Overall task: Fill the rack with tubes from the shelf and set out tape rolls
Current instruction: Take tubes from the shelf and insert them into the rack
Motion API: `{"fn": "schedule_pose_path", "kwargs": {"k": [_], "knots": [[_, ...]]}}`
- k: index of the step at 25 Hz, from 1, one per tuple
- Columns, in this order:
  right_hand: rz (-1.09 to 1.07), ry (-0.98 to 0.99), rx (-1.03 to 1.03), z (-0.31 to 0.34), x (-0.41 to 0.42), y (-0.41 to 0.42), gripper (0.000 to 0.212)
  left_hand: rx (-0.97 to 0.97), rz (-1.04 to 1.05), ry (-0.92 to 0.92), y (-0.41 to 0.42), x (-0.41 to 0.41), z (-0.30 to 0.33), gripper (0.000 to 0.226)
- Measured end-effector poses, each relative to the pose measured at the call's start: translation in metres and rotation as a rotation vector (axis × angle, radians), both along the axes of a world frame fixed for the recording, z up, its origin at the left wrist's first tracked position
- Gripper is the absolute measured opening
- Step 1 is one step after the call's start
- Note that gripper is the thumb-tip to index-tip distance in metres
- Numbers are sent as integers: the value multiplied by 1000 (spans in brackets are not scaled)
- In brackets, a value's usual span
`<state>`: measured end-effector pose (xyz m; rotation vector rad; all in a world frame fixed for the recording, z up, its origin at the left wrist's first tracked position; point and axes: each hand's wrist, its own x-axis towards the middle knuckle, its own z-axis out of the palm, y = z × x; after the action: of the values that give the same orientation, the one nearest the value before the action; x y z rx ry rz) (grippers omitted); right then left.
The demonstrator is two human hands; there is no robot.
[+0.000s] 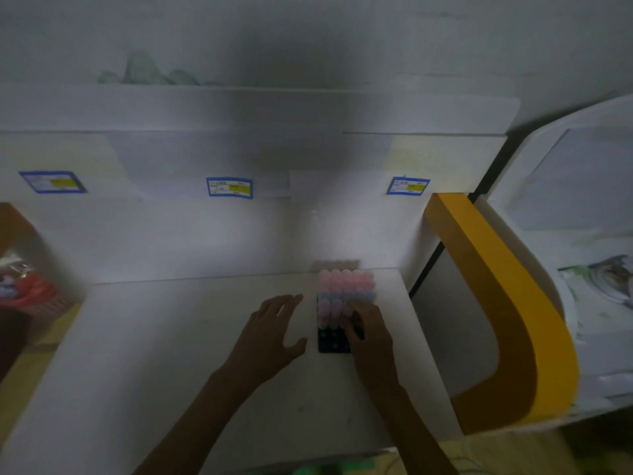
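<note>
- A white worktop (191,354) is seen filling the near and middle of the view, with a white back panel rising at its far edge.
- A white shelf (239,108) is set above that panel, and three blue-bordered labels (230,187) are stuck along the panel's front (their print is too blurred to be read).
- A curved yellow band (507,303) is seen on a white unit to the right of the worktop.
- A red basket (32,296) is partly visible at the far left, beside the worktop.
- A dark tube rack (334,342) is placed on the right part of the worktop, near the back panel.
- The rack's far rows are filled with pink and pale blue capped tubes (344,286); its near rows are seen as dark, empty holes.
- The left hand (270,332) is held flat over the worktop just left of the rack, fingers spread wide and holding nothing.
- The right hand (368,332) is laid on the rack's right side, fingers curled narrow at the tubes (whether one is gripped cannot be told).
</note>
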<state>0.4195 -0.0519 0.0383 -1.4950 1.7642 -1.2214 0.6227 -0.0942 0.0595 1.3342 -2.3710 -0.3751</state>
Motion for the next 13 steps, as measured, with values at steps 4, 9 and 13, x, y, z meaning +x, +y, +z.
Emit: {"fn": "schedule_pose_path", "kwargs": {"k": [4, 9, 13], "knots": [[5, 33, 70, 6, -1, 10, 26, 1, -15, 52, -1, 4, -1, 77], [-13, 178, 116, 9, -4, 12, 42, 11, -29, 65, 5, 8, -6, 78], [-65, 378, 44, 2, -7, 11, 27, -8, -59, 71, 12, 9, -6, 75]]}}
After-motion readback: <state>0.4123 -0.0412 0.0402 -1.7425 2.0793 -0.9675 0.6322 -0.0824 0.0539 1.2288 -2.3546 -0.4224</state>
